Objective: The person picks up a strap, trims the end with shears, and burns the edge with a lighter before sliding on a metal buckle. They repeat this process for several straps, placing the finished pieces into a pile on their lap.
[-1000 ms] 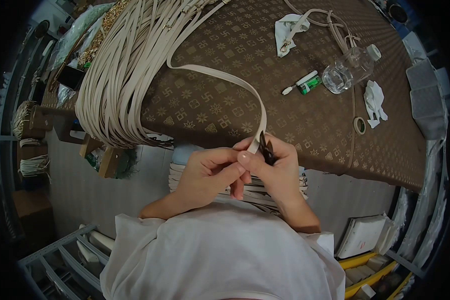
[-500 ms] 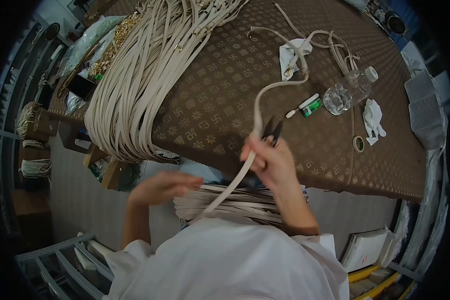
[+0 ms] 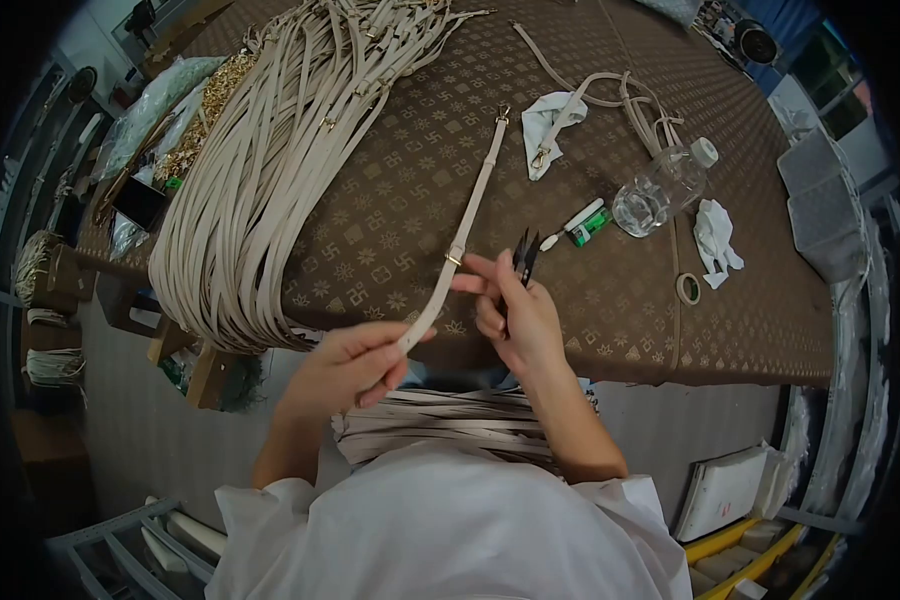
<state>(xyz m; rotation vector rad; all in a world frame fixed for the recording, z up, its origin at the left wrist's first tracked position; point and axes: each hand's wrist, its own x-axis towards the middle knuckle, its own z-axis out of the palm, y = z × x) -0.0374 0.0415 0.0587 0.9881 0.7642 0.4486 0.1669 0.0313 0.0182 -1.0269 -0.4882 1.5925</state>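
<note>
Beside the heap of flat beige straps [image 3: 240, 200], the left hand [image 3: 342, 370] has just come to pinch one narrow beige strap with gold-coloured fittings [image 3: 470, 215], so this is drawn out over the brown patterned tablecloth [image 3: 610, 310], while the right hand [image 3: 530, 325], fingers partly spread, holds black pointed scissors [image 3: 530, 265].

1. Clear bottle [image 3: 660, 190]: one.
2. White cloths [image 3: 715, 238] near it: two.
3. Tape roll [image 3: 679, 290]: one.
4. Green packet [image 3: 590, 226]: one.
5. Black snips [image 3: 527, 260]: one pair.
6. Held strap [image 3: 471, 205]: one.
7. Piled straps [image 3: 238, 205]: many, uncountable from here.
</note>
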